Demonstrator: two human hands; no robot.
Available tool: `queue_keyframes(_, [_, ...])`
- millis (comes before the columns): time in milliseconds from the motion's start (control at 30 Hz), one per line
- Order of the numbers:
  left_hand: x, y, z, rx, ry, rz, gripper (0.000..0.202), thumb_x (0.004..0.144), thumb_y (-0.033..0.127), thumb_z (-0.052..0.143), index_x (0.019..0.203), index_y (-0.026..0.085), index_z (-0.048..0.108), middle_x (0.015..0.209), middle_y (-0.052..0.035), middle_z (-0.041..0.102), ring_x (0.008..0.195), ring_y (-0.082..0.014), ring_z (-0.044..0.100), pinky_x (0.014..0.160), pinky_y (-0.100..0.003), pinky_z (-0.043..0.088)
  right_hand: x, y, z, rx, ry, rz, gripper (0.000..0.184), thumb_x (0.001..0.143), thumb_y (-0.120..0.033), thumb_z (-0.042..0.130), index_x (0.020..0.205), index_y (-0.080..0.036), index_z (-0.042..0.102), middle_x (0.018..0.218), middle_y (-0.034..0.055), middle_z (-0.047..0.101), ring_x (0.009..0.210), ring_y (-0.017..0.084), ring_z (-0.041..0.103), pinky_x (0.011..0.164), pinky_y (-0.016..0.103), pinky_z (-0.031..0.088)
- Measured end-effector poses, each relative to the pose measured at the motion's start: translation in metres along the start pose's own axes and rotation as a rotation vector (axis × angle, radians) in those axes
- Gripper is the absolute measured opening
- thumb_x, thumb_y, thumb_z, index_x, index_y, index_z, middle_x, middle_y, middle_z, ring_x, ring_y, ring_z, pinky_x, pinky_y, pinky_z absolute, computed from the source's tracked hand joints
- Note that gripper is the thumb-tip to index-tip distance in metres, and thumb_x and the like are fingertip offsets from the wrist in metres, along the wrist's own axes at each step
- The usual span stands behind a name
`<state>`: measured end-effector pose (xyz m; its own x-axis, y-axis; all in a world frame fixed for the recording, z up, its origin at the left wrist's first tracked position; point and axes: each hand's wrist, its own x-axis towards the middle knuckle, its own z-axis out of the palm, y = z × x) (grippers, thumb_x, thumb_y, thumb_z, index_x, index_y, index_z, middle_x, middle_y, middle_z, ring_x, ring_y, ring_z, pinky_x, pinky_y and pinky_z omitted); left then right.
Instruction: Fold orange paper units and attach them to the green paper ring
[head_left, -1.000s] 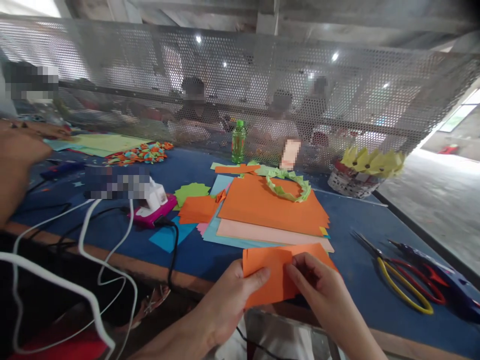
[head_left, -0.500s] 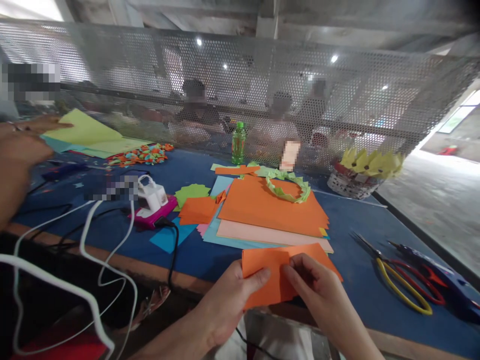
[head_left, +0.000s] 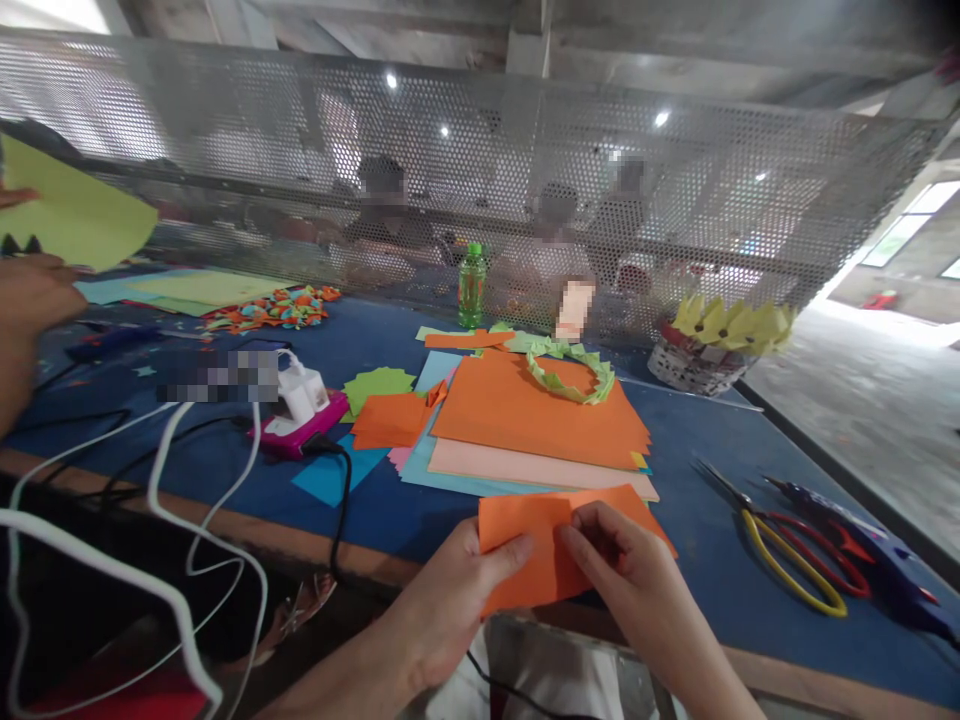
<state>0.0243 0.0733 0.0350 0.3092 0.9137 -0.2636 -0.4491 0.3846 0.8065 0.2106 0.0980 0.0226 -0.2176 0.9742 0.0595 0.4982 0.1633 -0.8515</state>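
Observation:
A folded piece of orange paper [head_left: 534, 560] is held over the near edge of the blue table [head_left: 720, 570]. My left hand [head_left: 457, 605] pinches its left side, thumb on top. My right hand [head_left: 634, 580] grips its right part with bent fingers pressed on the fold. Just beyond lies a stack of orange, pink and light blue sheets [head_left: 536, 425] with a green paper wreath [head_left: 570, 370] on it.
Yellow- and red-handled scissors [head_left: 795, 560] and a purple tool [head_left: 870, 560] lie at the right. A pink and white device [head_left: 300, 410] with cables sits left. A person at the far left lifts a yellow-green sheet [head_left: 71, 215]. A green bottle [head_left: 471, 287] and a basket [head_left: 697, 365] stand by the mesh screen.
The person at the far left has raised the yellow-green sheet off the table. My hands have kept the orange paper in place, with small finger shifts.

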Motion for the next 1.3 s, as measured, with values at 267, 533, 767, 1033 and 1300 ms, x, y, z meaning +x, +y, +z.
queue_keyframes(267, [0.001, -0.002, -0.002, -0.035, 0.017, 0.0, 0.04, 0.082, 0.03, 0.074, 0.118, 0.014, 0.071, 0.108, -0.0123, 0.076, 0.1, -0.0297, 0.071, 0.081, -0.035, 0.054, 0.0, -0.001, 0.001, -0.002, 0.001, -0.015, 0.031, 0.095, -0.049, 0.054, 0.083, -0.02, 0.059, 0.07, -0.002, 0.056, 0.063, 0.014, 0.049, 0.055, 0.023, 0.037])
queue_keyframes(533, [-0.006, 0.006, 0.004, -0.063, 0.025, -0.03, 0.042, 0.08, 0.031, 0.077, 0.12, 0.016, 0.071, 0.12, -0.0118, 0.074, 0.116, -0.0331, 0.067, 0.094, -0.04, 0.055, -0.014, 0.006, -0.023, -0.078, 0.17, -0.031, 0.03, 0.095, -0.049, 0.053, 0.091, -0.021, 0.063, 0.082, 0.0016, 0.067, 0.069, 0.016, 0.058, 0.062, 0.024, 0.044])
queue_keyframes(767, [-0.007, 0.005, 0.007, -0.032, 0.183, -0.098, 0.052, 0.076, 0.037, 0.081, 0.124, 0.019, 0.069, 0.121, -0.0108, 0.073, 0.114, -0.0344, 0.068, 0.099, -0.043, 0.054, -0.028, 0.06, -0.11, -0.636, 0.526, -0.053, 0.026, 0.096, -0.041, 0.046, 0.098, -0.022, 0.064, 0.094, 0.0057, 0.071, 0.079, 0.02, 0.065, 0.071, 0.03, 0.05])
queue_keyframes(1033, [0.008, 0.018, -0.008, 0.415, 0.262, 0.235, 0.042, 0.075, 0.049, 0.078, 0.11, 0.025, 0.076, 0.123, -0.0061, 0.073, 0.127, -0.0343, 0.058, 0.113, -0.041, 0.041, -0.035, 0.105, -0.168, -0.867, 0.5, 0.048, 0.027, 0.093, -0.029, 0.043, 0.102, -0.019, 0.066, 0.1, 0.0137, 0.073, 0.093, 0.03, 0.069, 0.081, 0.042, 0.051])
queue_keyframes(1300, [0.019, 0.046, -0.014, 0.751, 0.236, 0.566, 0.028, 0.075, 0.035, 0.08, 0.101, 0.024, 0.08, 0.111, -0.004, 0.077, 0.119, -0.0323, 0.064, 0.107, -0.03, 0.045, -0.027, 0.107, -0.175, -0.826, 0.44, 0.038, 0.044, 0.078, -0.034, 0.057, 0.119, -0.018, 0.063, 0.084, 0.0087, 0.073, 0.074, 0.028, 0.069, 0.068, 0.037, 0.051])
